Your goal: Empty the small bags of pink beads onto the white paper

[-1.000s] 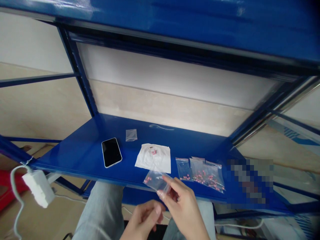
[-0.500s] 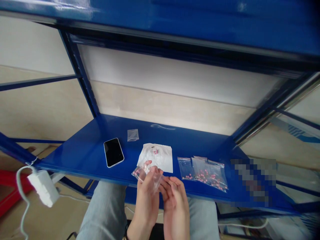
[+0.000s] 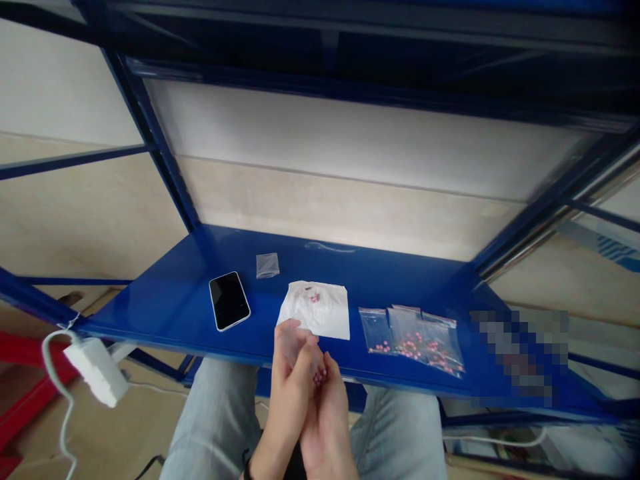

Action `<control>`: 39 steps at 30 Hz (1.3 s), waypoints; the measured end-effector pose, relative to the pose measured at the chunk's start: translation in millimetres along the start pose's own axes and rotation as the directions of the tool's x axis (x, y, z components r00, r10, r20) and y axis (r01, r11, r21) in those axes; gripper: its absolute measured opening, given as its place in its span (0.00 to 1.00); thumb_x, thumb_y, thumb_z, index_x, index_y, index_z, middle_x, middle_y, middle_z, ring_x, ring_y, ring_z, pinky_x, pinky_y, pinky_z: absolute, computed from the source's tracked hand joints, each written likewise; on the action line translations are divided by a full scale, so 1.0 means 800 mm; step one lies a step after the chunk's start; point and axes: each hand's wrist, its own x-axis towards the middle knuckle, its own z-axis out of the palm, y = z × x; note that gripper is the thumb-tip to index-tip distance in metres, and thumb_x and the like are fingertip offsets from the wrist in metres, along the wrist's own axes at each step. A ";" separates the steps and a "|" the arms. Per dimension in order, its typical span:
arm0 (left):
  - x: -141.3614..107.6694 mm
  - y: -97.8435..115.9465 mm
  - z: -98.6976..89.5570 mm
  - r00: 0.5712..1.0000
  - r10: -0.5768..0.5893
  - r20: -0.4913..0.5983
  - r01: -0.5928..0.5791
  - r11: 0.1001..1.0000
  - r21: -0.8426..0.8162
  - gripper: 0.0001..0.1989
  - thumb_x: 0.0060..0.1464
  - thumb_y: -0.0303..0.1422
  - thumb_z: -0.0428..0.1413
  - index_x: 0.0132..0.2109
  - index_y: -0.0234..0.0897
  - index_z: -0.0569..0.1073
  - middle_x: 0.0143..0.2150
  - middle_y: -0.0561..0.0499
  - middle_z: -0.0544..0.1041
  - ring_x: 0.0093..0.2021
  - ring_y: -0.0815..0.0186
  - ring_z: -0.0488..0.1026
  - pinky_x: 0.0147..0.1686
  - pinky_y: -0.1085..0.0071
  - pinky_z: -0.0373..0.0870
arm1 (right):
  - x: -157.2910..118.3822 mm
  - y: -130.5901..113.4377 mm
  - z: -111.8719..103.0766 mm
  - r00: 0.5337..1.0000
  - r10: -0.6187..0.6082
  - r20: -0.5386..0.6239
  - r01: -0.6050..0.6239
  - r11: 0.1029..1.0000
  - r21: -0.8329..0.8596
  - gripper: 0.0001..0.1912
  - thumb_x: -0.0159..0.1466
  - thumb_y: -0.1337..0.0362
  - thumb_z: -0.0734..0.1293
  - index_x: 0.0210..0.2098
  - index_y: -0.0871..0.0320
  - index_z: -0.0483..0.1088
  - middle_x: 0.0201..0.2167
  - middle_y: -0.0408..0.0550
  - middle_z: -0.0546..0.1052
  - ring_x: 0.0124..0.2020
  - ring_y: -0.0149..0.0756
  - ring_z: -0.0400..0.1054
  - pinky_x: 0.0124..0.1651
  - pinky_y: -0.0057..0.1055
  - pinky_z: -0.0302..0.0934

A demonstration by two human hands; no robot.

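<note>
Both hands are pressed together right over my lap. The left hand, with a dark band on the wrist, is closed over the right hand, and the right is curled up against it. Between them they're pinching a small clear zip bag, whose top pokes out past the left fingers. A few pink beads show in the gap between the hands, probably inside the bag, though the fingers hide most of it, so I can't swear to that.

The obvious risk is a spill. If the bag's mouth is open or the grip slips, those beads could drop past the shelf edge onto my jeans and then the floor, and they'd likely roll. Squeezing too hard could also pop a seal.

Just ahead is a blue metal shelf, and its glossy top looks slick, so anything loose could roll there too. On it sit a sheet of white paper with a few pink beads on it, a phone, and a small empty-looking clear bag. To the right, a row of zip bags with pink beads lies overlapping. Off to the left, a white power adapter dangles on its cord, and something red sits on the floor below. Behind the shelf is a pale wall panel.
</note>
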 end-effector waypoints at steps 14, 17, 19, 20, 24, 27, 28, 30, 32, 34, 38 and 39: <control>0.237 0.101 -0.019 0.990 0.090 -0.109 -0.067 0.977 0.202 0.04 0.54 0.31 0.55 0.34 0.38 0.65 0.34 0.47 0.77 0.39 0.59 0.79 0.37 0.64 0.74 | 0.141 -0.113 -0.016 0.997 -0.043 -0.069 0.032 0.987 -0.160 0.22 0.66 0.49 0.64 0.24 0.52 0.53 0.16 0.30 0.49 0.13 0.24 0.40 0.12 0.22 0.38; 0.279 0.107 -0.038 0.988 0.091 -0.127 -0.045 0.945 0.325 0.03 0.50 0.27 0.57 0.33 0.34 0.69 0.30 0.46 0.75 0.38 0.55 0.78 0.37 0.63 0.72 | 0.177 -0.113 -0.006 0.972 -0.204 0.113 0.219 0.630 -0.745 0.24 0.68 0.51 0.62 0.20 0.54 0.54 0.15 0.34 0.55 0.17 0.26 0.49 0.19 0.24 0.44; 0.290 0.110 -0.050 0.980 0.142 -0.141 -0.073 0.910 0.408 0.07 0.47 0.25 0.59 0.36 0.33 0.71 0.34 0.44 0.77 0.44 0.52 0.76 0.42 0.60 0.72 | 0.192 -0.106 0.001 0.929 -0.222 0.296 0.335 0.169 -0.927 0.23 0.70 0.57 0.62 0.20 0.57 0.60 0.17 0.40 0.66 0.21 0.29 0.60 0.25 0.26 0.49; 0.292 0.112 -0.057 0.972 0.181 -0.151 -0.095 0.888 0.450 0.11 0.45 0.24 0.60 0.39 0.32 0.71 0.39 0.42 0.77 0.49 0.50 0.74 0.46 0.58 0.71 | 0.196 -0.102 0.005 0.911 -0.209 0.355 0.355 -0.038 -0.934 0.21 0.71 0.59 0.61 0.22 0.57 0.65 0.20 0.43 0.71 0.24 0.31 0.65 0.27 0.27 0.51; 0.278 0.121 -0.085 0.932 0.330 -0.152 -0.183 0.788 0.587 0.24 0.40 0.21 0.62 0.48 0.33 0.72 0.57 0.37 0.71 0.63 0.46 0.64 0.61 0.55 0.60 | 0.203 -0.085 0.013 0.898 -0.172 0.404 0.292 -0.453 -0.842 0.19 0.75 0.60 0.56 0.34 0.58 0.74 0.31 0.52 0.80 0.31 0.38 0.75 0.32 0.28 0.55; 0.248 0.119 -0.101 0.913 0.406 0.021 -0.304 0.647 0.699 0.23 0.45 0.25 0.61 0.52 0.36 0.74 0.59 0.40 0.70 0.61 0.48 0.67 0.62 0.55 0.61 | 0.202 -0.075 0.014 0.884 -0.175 0.434 0.293 -0.515 -0.805 0.19 0.76 0.60 0.55 0.38 0.59 0.73 0.34 0.53 0.79 0.33 0.40 0.76 0.33 0.29 0.57; 0.236 0.116 -0.105 0.902 0.417 0.111 -0.360 0.585 0.727 0.21 0.48 0.27 0.60 0.52 0.37 0.75 0.59 0.41 0.71 0.60 0.49 0.69 0.61 0.56 0.63 | 0.201 -0.072 0.013 0.873 -0.182 0.452 0.304 -0.521 -0.798 0.17 0.75 0.60 0.55 0.38 0.59 0.73 0.34 0.53 0.79 0.34 0.40 0.76 0.33 0.30 0.57; 0.208 0.110 -0.110 0.873 0.408 0.268 -0.456 0.486 0.745 0.16 0.54 0.31 0.57 0.50 0.39 0.77 0.57 0.42 0.73 0.58 0.52 0.71 0.59 0.56 0.66 | 0.200 -0.069 0.011 0.854 -0.199 0.481 0.318 -0.531 -0.786 0.14 0.74 0.63 0.57 0.39 0.59 0.72 0.35 0.52 0.78 0.36 0.40 0.75 0.33 0.30 0.57; 0.182 0.102 -0.111 0.856 0.388 0.342 -0.496 0.431 0.753 0.12 0.58 0.33 0.53 0.47 0.40 0.78 0.54 0.44 0.76 0.56 0.53 0.73 0.57 0.58 0.68 | 0.198 -0.067 0.009 0.843 -0.211 0.496 0.320 -0.544 -0.776 0.11 0.73 0.64 0.59 0.38 0.58 0.71 0.36 0.51 0.77 0.36 0.39 0.75 0.33 0.30 0.56; 0.160 0.095 -0.109 0.857 0.369 0.359 -0.494 0.394 0.775 0.12 0.60 0.33 0.52 0.45 0.41 0.79 0.50 0.45 0.78 0.52 0.55 0.75 0.52 0.60 0.71 | 0.198 -0.065 0.007 0.837 -0.216 0.503 0.317 -0.557 -0.767 0.10 0.72 0.65 0.60 0.38 0.57 0.71 0.36 0.50 0.76 0.36 0.39 0.74 0.33 0.30 0.56; 0.127 0.079 -0.097 0.858 0.320 0.401 -0.505 0.387 0.772 0.11 0.61 0.31 0.51 0.43 0.40 0.79 0.42 0.47 0.81 0.42 0.59 0.78 0.43 0.65 0.74 | 0.198 -0.063 0.011 0.825 -0.224 0.519 0.325 -0.563 -0.760 0.07 0.70 0.65 0.62 0.38 0.57 0.72 0.36 0.49 0.76 0.37 0.39 0.73 0.33 0.30 0.57; 0.120 0.075 -0.093 0.854 0.308 0.420 -0.516 0.392 0.762 0.11 0.61 0.31 0.51 0.43 0.40 0.78 0.41 0.48 0.81 0.41 0.59 0.78 0.42 0.66 0.74 | 0.196 -0.065 0.014 0.822 -0.230 0.521 0.328 -0.556 -0.763 0.07 0.70 0.65 0.62 0.38 0.57 0.72 0.36 0.49 0.76 0.38 0.39 0.72 0.33 0.30 0.57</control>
